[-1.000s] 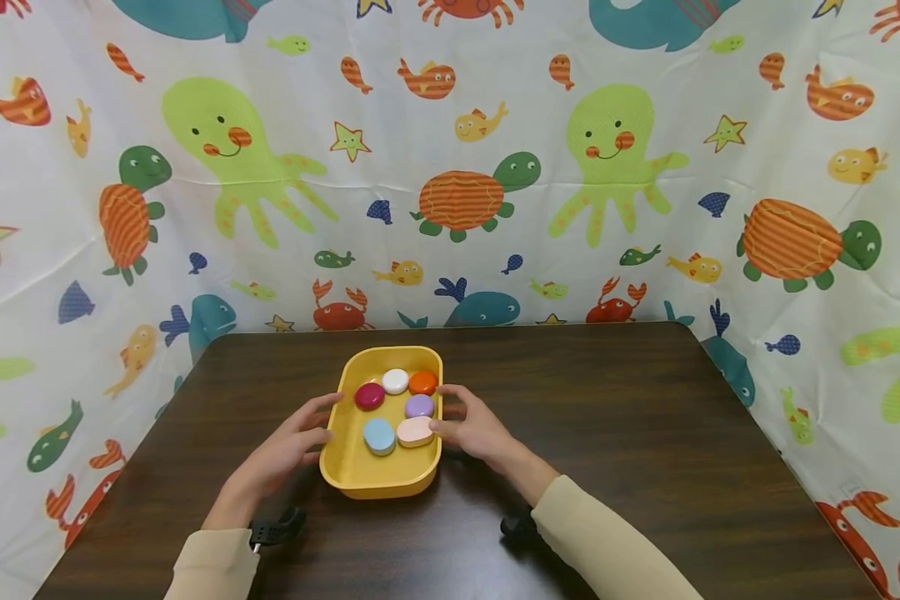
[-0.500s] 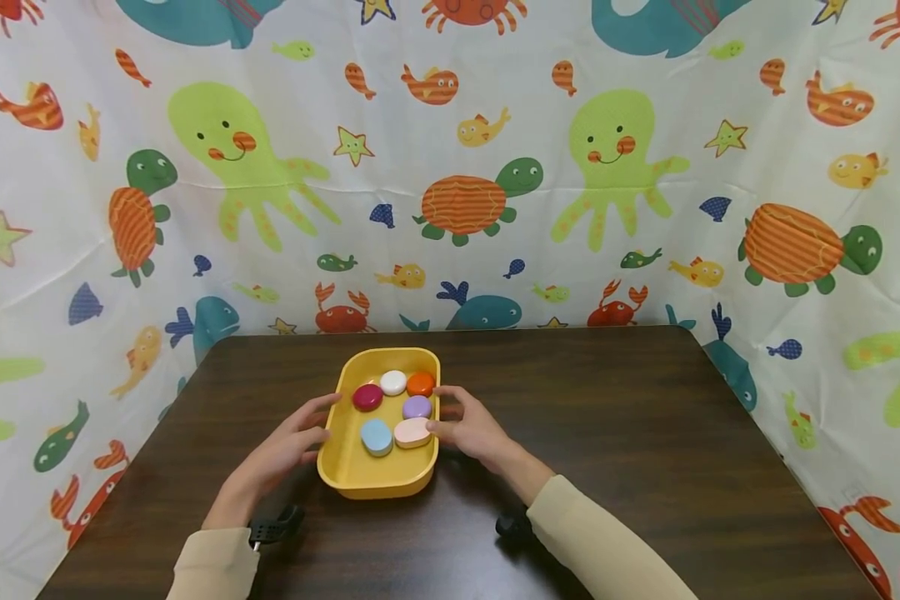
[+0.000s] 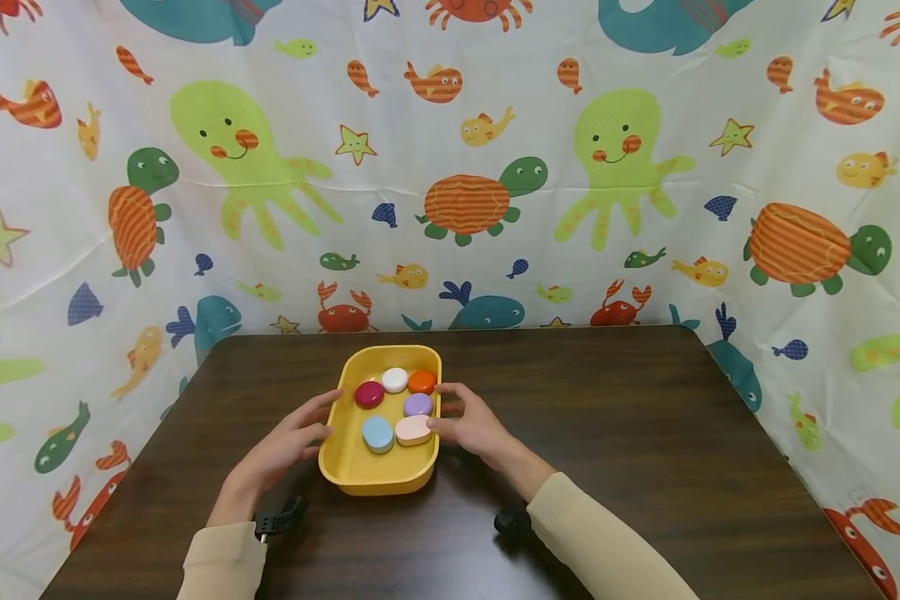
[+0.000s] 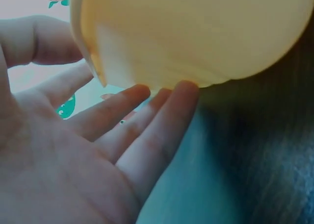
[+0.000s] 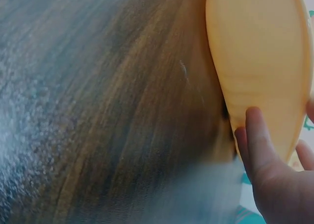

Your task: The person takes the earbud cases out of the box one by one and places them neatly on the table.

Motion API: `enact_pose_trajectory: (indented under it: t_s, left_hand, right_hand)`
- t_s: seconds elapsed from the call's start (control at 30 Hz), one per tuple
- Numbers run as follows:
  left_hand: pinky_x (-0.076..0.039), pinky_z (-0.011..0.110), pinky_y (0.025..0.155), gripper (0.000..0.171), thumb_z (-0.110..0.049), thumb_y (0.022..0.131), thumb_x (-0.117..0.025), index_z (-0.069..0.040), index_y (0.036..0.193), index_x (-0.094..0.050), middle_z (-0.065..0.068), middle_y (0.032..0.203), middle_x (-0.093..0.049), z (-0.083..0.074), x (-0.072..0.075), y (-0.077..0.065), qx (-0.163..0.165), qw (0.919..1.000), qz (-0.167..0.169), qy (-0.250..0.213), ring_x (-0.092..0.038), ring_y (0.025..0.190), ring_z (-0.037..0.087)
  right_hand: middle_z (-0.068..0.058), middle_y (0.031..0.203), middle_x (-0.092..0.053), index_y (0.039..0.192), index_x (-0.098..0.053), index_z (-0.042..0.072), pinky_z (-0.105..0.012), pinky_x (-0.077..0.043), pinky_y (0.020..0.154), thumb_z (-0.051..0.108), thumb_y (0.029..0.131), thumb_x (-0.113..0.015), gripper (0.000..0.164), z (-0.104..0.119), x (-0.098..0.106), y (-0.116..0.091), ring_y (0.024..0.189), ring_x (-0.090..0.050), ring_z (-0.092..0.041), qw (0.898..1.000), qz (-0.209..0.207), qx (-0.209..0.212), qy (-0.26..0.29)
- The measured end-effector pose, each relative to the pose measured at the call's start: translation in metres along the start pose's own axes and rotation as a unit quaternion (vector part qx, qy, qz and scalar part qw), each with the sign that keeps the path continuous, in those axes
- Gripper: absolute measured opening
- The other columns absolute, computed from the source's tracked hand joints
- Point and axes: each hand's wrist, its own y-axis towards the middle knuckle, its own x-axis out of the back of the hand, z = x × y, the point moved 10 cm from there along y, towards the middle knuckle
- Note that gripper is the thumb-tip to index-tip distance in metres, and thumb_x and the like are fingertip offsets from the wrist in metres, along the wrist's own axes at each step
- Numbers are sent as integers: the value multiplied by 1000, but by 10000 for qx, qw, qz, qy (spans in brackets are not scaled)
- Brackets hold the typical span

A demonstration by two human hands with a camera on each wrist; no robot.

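Note:
A yellow plastic bin (image 3: 378, 488) with rounded corners is at the middle-left of the table, between my two hands. In it lie several smooth rounded pieces: magenta (image 3: 369, 394), white (image 3: 394, 380), orange (image 3: 422, 382), purple (image 3: 417, 404), light blue (image 3: 378, 434) and pale pink (image 3: 413, 430). My left hand (image 3: 285, 446) holds the bin's left side, its fingertips against the outer wall (image 4: 186, 42) in the left wrist view. On the opposite side my right hand (image 3: 483, 427) grips the rim, thumb over it near the pink piece. Whether the bin is lifted I cannot tell.
The dark wooden table (image 3: 615, 433) extends to the right of the bin. Behind it hangs a white curtain (image 3: 420, 133) printed with sea animals. Black wrist straps (image 3: 279, 518) sit low at each wrist, below beige sleeves (image 3: 221, 562).

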Motion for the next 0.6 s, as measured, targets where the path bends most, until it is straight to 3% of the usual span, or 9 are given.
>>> enact_pose_trajectory:
  t_s: [0.37, 0.6]
  left_hand:
    - [-41, 55, 110, 70, -22, 102, -58, -22, 163, -22, 21, 165, -20, 2, 1, -2, 18, 10000, 74, 14, -33, 144, 45]
    - [-42, 55, 110, 70, -21, 102, -58, -21, 162, -22, 21, 165, -20, 1, 1, 0, -36, 9999, 117, 0, -34, 143, 45]
  right_hand:
    - [-17, 127, -58, 146, -48, 8, -40, -59, 89, 17, 93, -74, 60, 7, -2, -3, 102, -64, -26, 9995, 83, 49, -315]
    - [-13, 132, -60, 142, -53, 10, -45, -56, 95, 23, 94, -74, 54, 23, 2, -7, 117, -60, -30, 9903, 35, 285, -1361]
